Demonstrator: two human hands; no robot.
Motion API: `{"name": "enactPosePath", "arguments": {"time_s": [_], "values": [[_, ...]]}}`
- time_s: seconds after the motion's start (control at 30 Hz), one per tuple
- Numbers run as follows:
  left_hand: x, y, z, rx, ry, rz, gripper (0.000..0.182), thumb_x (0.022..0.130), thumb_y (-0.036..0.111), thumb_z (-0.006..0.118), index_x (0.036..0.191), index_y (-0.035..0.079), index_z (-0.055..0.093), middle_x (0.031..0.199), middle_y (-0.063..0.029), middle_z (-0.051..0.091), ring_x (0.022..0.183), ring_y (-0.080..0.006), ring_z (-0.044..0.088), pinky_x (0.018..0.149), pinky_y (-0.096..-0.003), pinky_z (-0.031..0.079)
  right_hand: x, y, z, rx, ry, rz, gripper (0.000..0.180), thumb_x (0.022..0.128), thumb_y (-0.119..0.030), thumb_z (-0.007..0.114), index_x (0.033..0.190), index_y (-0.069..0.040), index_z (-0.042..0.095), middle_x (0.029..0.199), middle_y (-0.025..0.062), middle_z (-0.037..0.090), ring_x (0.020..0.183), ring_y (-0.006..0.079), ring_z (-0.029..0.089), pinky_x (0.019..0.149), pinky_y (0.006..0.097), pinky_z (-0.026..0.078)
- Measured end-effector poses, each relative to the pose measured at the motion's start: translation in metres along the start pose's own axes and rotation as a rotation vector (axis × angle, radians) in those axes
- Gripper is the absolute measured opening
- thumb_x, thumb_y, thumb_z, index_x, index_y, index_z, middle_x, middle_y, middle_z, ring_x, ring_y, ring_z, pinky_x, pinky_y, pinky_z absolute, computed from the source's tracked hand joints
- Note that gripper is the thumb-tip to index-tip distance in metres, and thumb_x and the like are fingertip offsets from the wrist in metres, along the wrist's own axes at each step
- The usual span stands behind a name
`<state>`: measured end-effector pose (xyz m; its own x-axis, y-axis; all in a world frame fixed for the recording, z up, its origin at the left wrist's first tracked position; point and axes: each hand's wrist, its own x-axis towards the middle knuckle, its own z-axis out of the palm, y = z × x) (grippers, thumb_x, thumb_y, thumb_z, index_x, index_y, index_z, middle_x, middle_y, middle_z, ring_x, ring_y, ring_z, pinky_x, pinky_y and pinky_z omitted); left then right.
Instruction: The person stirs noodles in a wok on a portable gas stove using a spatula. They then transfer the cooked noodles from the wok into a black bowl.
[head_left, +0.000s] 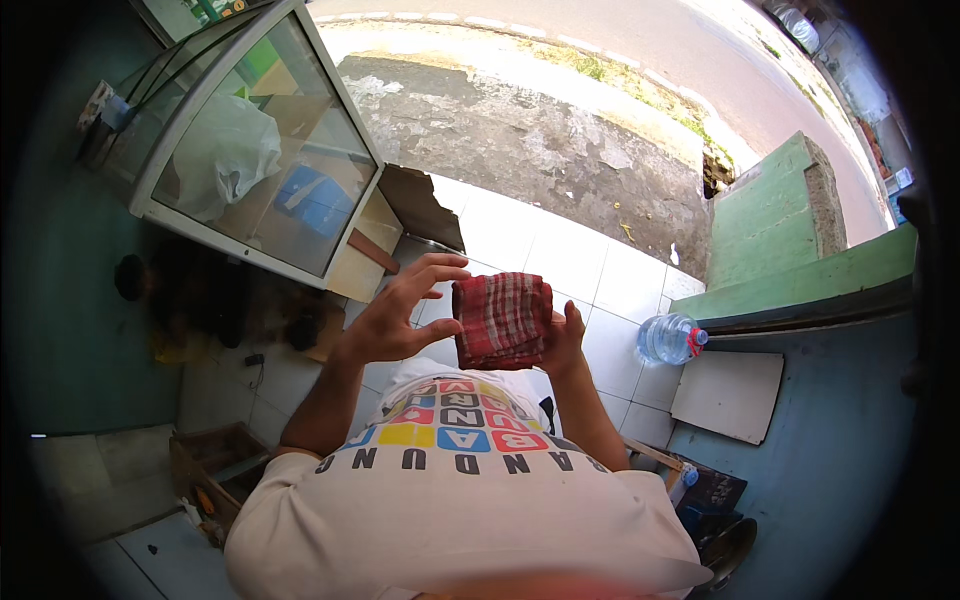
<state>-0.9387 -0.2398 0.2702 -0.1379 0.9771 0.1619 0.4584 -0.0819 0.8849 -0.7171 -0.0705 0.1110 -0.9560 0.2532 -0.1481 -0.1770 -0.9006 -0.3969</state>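
A folded red plaid cloth with pale stripes (501, 321) lies on my right hand (562, 337), which supports it from below and at its right edge, the fingers mostly hidden under it. At the cloth's left edge is my left hand (412, 311), its thumb and fingers spread apart, the fingertips close to the fabric. Whether those tips touch the cloth is hard to tell. Both hands are held out in front of my printed light T-shirt (465, 480), above the white tiled floor.
A glass display case (262, 150) with a plastic bag inside stands at the upper left. On the right, a large water bottle (666, 339) is beside a white board (727, 397) near the wall. A wooden box (217, 450) sits lower left.
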Motion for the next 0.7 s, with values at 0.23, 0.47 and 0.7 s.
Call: {"name": "enactPosePath", "arguments": {"time_s": [0.23,0.47,0.7], "values": [[-0.083,0.082,-0.206,-0.151,-0.169,0.677,0.051,0.093,0.052,0.069,0.069,0.009,0.057,0.087,-0.0088,0.074,0.091,-0.0289,0.073,0.085,-0.0449,0.056,0.085,0.016,0.064,0.227,-0.164,-0.124,0.089,0.086,-0.063,0.058,0.155,-0.011,0.037,0.153,0.0147,0.045,0.142,0.0355,0.042,0.113,0.0575,0.038],[-0.139,0.045,-0.317,0.385,0.409,0.785,0.036,0.091,0.040,0.076,0.091,0.007,0.060,0.088,-0.0123,0.066,0.081,-0.0275,0.065,0.074,-0.0438,0.056,0.116,0.100,0.138,0.271,-0.185,-0.310,0.102,0.075,-0.069,0.069,0.156,-0.016,0.036,0.158,0.0153,0.037,0.142,0.0399,0.040,0.114,0.0628,0.036],[-0.148,0.002,-0.409,0.645,0.605,0.900,0.036,0.092,0.031,0.072,0.113,0.006,0.060,0.106,-0.0156,0.066,0.097,-0.0316,0.065,0.085,-0.0417,0.055,0.154,0.213,0.218,0.296,-0.072,-0.429,0.098,0.076,-0.069,0.070,0.153,-0.017,0.041,0.156,0.0175,0.037,0.142,0.0437,0.038,0.110,0.0687,0.038]]}}
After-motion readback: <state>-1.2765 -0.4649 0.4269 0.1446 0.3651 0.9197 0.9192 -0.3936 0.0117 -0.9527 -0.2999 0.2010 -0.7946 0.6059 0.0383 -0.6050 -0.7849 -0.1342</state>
